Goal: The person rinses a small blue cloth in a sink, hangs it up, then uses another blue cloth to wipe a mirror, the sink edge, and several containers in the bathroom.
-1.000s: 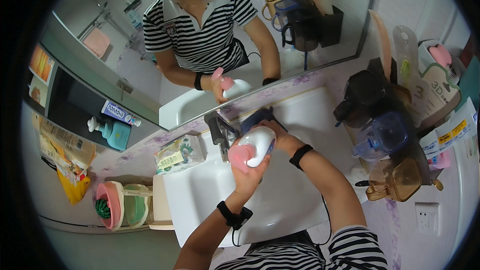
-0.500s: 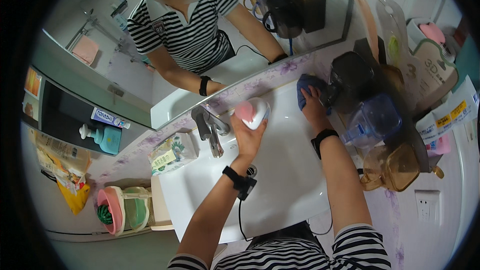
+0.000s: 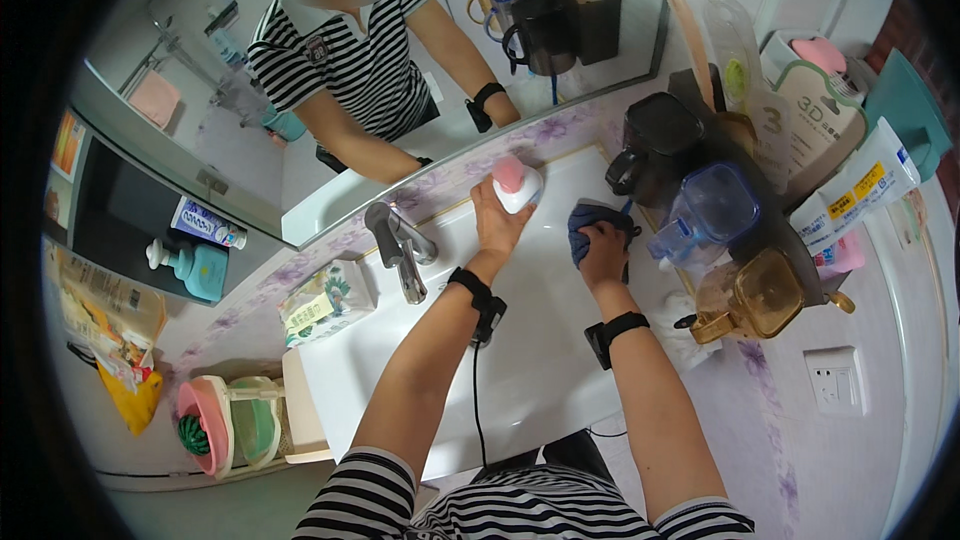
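A white bottle with a pink top stands at the back of the white sink, to the right of the chrome faucet. My left hand is wrapped round its near side. On the right part of the sink my right hand presses a bunched dark blue cloth, fingers closed on it. Whether the bottle's base touches the sink is hidden.
Black, blue and amber cups hang from a dark rack at the right. A tissue pack rests on the sink's left ledge. A mirror rises behind. Left, a shelf holds a teal pump bottle.
My right hand has drawn the cloth nearer and leftward from the back right corner of the sink. My left hand remains on the bottle. The view has shifted a little.
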Motion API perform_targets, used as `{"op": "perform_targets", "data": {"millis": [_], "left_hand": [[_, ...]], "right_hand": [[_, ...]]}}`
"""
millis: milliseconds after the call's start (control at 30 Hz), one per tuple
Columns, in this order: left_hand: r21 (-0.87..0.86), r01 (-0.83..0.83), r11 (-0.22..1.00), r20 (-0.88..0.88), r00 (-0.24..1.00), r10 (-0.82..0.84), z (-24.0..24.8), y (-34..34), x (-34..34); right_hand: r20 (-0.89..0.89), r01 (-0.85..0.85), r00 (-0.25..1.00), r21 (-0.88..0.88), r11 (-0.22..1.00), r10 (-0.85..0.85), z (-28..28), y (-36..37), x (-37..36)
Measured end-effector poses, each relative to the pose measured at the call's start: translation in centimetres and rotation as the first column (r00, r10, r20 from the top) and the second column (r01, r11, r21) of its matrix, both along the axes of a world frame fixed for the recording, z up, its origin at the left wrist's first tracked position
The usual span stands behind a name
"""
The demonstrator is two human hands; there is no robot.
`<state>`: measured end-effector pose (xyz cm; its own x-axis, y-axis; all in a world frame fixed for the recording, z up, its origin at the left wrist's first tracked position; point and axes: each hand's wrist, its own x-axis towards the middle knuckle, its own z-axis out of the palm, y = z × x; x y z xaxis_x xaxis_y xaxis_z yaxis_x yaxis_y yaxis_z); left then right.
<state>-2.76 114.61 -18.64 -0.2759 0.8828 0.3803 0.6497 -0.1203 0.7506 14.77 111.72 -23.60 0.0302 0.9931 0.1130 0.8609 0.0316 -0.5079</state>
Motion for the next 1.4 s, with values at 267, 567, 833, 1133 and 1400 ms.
{"op": "perform_targets", "data": {"millis": [267, 567, 833, 1133, 1400], "left_hand": [[0.032, 0.117, 0.993, -0.08, 0.99, -0.114, 0.3, 1.7, -0.2], [0.009, 0.099, 0.995, -0.099, 0.99, -0.098, 0.3, 4.5, 4.3], [0.095, 0.21, 0.973, -0.02, 0.978, -0.209, -1.0, 7.0, 6.5], [-0.121, 0.444, 0.888, 0.031, 0.895, -0.444, 1.0, -5.8, 2.7], [-0.376, 0.595, 0.71, 0.562, 0.756, -0.335, 5.3, -23.1, -10.8]], "right_hand": [[-0.011, -0.032, 0.999, -0.032, 0.999, 0.031, 0.9, -0.2, -0.2], [0.082, -0.076, 0.993, -0.137, 0.988, 0.088, 0.3, -2.4, 0.8], [0.135, -0.073, 0.985, -0.226, 0.972, 0.105, 0.6, -1.8, 0.2], [0.155, -0.178, 0.966, -0.17, 0.969, 0.204, 1.2, -1.9, 0.3], [-0.084, -0.415, 0.904, -0.409, 0.813, 0.419, 3.2, -4.5, -3.1]]}}
